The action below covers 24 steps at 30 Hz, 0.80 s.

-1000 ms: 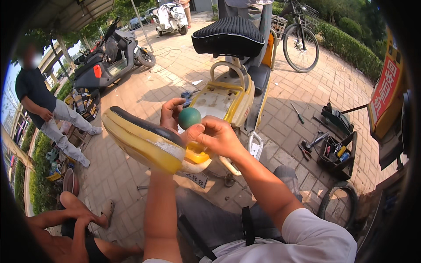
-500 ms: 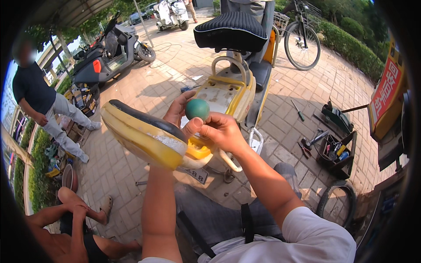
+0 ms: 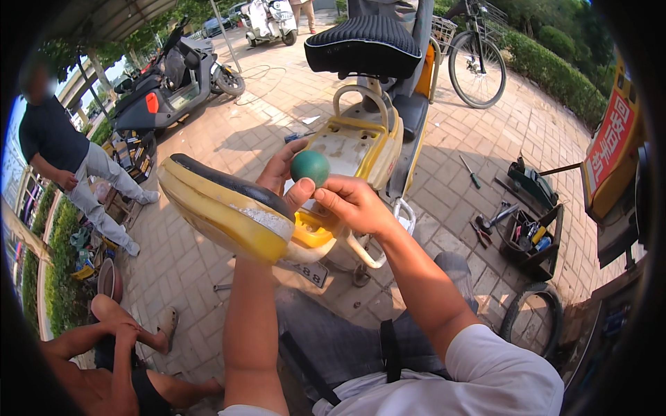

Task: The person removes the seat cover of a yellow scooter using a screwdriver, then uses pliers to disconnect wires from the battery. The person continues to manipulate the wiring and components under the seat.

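A smooth green ball (image 3: pixel 309 166) sits between my two hands, above a yellow scooter body (image 3: pixel 357 142). My left hand (image 3: pixel 283 179) is closed round the ball's left and lower side, fingers behind it, thumb in front. My right hand (image 3: pixel 350 204) pinches at its lower right, index finger and thumb curled near my left thumb. Just beneath and left of my hands is a tilted yellow padded piece (image 3: pixel 225 211) with a dark top, partly hiding my left forearm. A black ribbed saddle (image 3: pixel 361 45) rises behind.
At left stand a person (image 3: pixel 66 139) and dark scooter (image 3: pixel 159 97); someone bare-legged (image 3: pixel 121 347) sits lower left. Right are a screwdriver (image 3: pixel 471 173), pliers (image 3: pixel 482 236), toolbox (image 3: pixel 531 243), loose tyre (image 3: pixel 534 319) and yellow stand (image 3: pixel 603 159). A bicycle (image 3: pixel 477 69) is behind.
Over the last second the green ball and both hands have shifted a little up and to the right. My grip looks much the same.
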Tool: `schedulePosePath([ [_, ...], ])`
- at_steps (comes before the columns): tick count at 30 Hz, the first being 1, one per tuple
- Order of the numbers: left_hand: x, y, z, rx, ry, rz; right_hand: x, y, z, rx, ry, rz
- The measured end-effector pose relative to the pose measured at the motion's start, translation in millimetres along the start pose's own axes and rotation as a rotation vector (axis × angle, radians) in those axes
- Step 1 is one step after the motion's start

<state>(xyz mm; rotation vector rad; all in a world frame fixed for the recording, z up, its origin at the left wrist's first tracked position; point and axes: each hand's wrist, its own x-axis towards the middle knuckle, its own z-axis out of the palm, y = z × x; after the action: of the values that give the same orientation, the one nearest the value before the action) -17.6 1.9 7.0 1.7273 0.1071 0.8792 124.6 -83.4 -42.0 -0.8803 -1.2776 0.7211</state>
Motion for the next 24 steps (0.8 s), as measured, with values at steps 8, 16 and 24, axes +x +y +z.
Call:
schedulePosePath([
  [8,3,-3,2,0.037,0.024,0.056,-1,1,0,0.062,0.033,0.103],
  [16,3,-4,4,0.091,0.138,0.055,-7,-9,-16,-0.337,-0.049,0.04],
  [24,2,-10,3,0.058,0.141,0.106,-6,-12,-13,-0.571,-0.096,-0.132],
])
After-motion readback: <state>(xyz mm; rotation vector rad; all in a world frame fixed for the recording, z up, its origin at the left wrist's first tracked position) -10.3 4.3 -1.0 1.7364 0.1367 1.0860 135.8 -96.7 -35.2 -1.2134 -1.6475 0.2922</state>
